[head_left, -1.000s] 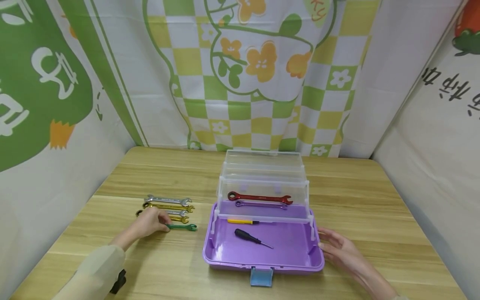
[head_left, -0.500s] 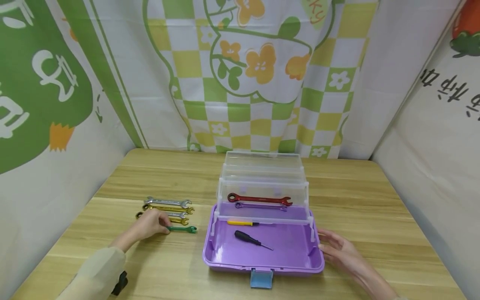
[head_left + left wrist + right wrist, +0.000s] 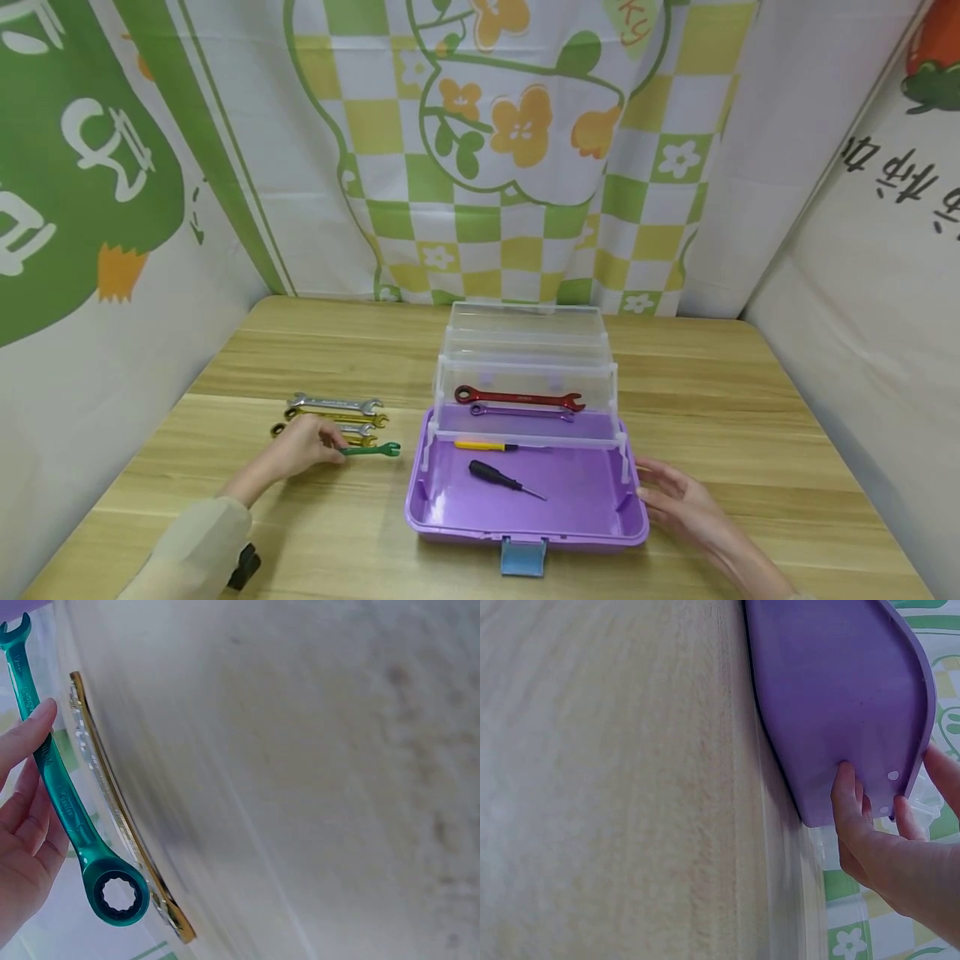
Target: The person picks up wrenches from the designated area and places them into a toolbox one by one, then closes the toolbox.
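My left hand (image 3: 303, 450) pinches a green combination wrench (image 3: 66, 802) between thumb and fingers. In the left wrist view its ring end points down and its open end up. Just behind this hand several silver and gold wrenches (image 3: 337, 404) lie in a row, some partly covered by it. At the open purple toolbox (image 3: 450, 531), my right hand (image 3: 686, 504) touches the right side wall, fingers extended against it. A black-handled screwdriver (image 3: 491, 473) and a yellow-handled tool (image 3: 483, 446) lie in the toolbox. On its clear tray sit a red wrench (image 3: 517, 397) and a purple wrench (image 3: 521, 411).
A blue latch (image 3: 523, 558) hangs from the toolbox's front. The clear tiers (image 3: 525, 333) stand raised at its back. Wood tabletop (image 3: 352, 533) surrounds the toolbox, with a patterned curtain (image 3: 480, 242) behind the table's far edge.
The green wrench has come up slightly and shifted a little to the right with my left hand. My right hand stays at the toolbox's side.
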{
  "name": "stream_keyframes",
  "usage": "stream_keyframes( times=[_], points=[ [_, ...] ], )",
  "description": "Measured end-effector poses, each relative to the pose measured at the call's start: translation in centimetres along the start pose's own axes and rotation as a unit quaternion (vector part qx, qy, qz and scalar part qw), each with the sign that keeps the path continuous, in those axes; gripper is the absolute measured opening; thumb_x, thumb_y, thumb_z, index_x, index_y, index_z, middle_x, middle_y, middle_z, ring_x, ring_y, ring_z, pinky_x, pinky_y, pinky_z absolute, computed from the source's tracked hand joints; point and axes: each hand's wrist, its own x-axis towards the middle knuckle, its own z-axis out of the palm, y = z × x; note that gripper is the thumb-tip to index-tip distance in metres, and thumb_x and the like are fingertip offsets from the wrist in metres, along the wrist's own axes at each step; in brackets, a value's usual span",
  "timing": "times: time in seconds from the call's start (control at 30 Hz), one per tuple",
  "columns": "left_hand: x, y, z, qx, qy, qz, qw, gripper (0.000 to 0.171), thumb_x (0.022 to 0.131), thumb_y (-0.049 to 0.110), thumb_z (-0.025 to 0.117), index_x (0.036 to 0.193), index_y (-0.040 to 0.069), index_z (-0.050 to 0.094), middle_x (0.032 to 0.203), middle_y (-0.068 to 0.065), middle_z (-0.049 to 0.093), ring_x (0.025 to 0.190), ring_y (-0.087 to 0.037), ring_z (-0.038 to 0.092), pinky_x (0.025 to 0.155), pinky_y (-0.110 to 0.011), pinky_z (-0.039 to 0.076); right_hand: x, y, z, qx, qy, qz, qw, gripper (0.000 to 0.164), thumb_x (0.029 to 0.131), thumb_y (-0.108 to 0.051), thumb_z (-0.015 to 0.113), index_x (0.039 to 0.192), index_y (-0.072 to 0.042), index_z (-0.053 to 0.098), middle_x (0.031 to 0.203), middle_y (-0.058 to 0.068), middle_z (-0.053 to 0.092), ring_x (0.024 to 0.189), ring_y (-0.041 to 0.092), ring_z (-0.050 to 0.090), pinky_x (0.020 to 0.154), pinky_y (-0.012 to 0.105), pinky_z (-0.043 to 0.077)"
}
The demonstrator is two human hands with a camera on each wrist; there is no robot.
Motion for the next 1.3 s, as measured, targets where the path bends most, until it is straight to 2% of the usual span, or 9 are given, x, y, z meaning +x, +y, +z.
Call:
stream_keyframes(
  times=[0.2,0.4,0.67,0.77,0.93,1.13,1.3],
  points=[
    [0.1,0.7,-0.3,-0.001,0.015,0.004,0.9999,0.009,0.067,0.002,0.072,0.073,0.007,0.067,0.071,0.002,0.062,0.062,-0.003,0.05,0.053,-0.021,0.044,0.1,-0.1,0.0,-0.007,0.0,-0.002,1.0,0.061,0.087,-0.005,0.051,0.133,0.012,0.015,0.134,0.03,0.026,0.102,0.009,0.054,0.089,0.03,0.042],
    [0.0,1.2,-0.4,-0.007,0.02,0.004,0.9998,0.009,0.068,0.002,0.072,0.074,0.007,0.067,0.071,0.002,0.061,0.062,-0.004,0.048,0.052,-0.021,0.043,0.1,0.0,0.0,-0.003,0.001,-0.003,1.0,0.06,0.087,-0.005,0.052,0.133,0.011,0.016,0.133,0.027,0.031,0.101,0.01,0.054,0.089,0.03,0.042],
    [-0.1,2.1,-0.8,0.019,0.074,0.021,0.9968,0.012,0.064,-0.002,0.073,0.071,0.007,0.068,0.068,0.004,0.06,0.062,-0.004,0.048,0.053,-0.021,0.043,0.0,-0.1,0.1,-0.009,0.009,0.003,1.0,0.062,0.087,-0.006,0.053,0.133,0.011,0.016,0.134,0.029,0.028,0.101,0.009,0.054,0.089,0.03,0.042],
    [-0.1,2.5,-1.1,0.021,0.084,0.03,0.9958,0.012,0.064,0.0,0.074,0.071,0.007,0.068,0.067,0.004,0.06,0.062,-0.004,0.048,0.052,-0.021,0.043,0.0,-0.1,0.1,-0.009,0.009,0.003,1.0,0.062,0.087,-0.007,0.053,0.133,0.011,0.016,0.134,0.029,0.028,0.101,0.009,0.054,0.089,0.03,0.042],
    [0.2,3.3,-1.6,0.013,0.084,0.041,0.9956,0.011,0.065,0.0,0.073,0.072,0.007,0.067,0.069,0.003,0.06,0.062,-0.005,0.048,0.05,-0.021,0.042,0.0,0.0,0.1,-0.008,0.011,0.004,1.0,0.061,0.087,-0.006,0.053,0.133,0.011,0.017,0.134,0.028,0.03,0.101,0.01,0.054,0.089,0.03,0.042],
    [0.7,4.5,-2.1,0.01,0.087,0.035,0.9956,0.011,0.066,0.0,0.073,0.074,0.005,0.068,0.067,0.002,0.06,0.06,-0.005,0.048,0.048,-0.021,0.042,-0.1,0.0,0.1,-0.008,0.006,0.0,1.0,0.061,0.087,-0.006,0.053,0.133,0.011,0.017,0.134,0.028,0.029,0.102,0.009,0.054,0.089,0.03,0.043],
    [1.2,5.3,-2.3,0.007,0.089,0.041,0.9951,0.011,0.065,0.002,0.074,0.074,0.006,0.069,0.07,0.001,0.063,0.061,-0.006,0.05,0.049,-0.02,0.043,-0.1,0.0,0.0,0.005,0.0,-0.003,1.0,0.059,0.086,-0.005,0.053,0.133,0.01,0.019,0.132,0.023,0.035,0.102,0.01,0.054,0.089,0.03,0.043]
  ],
)
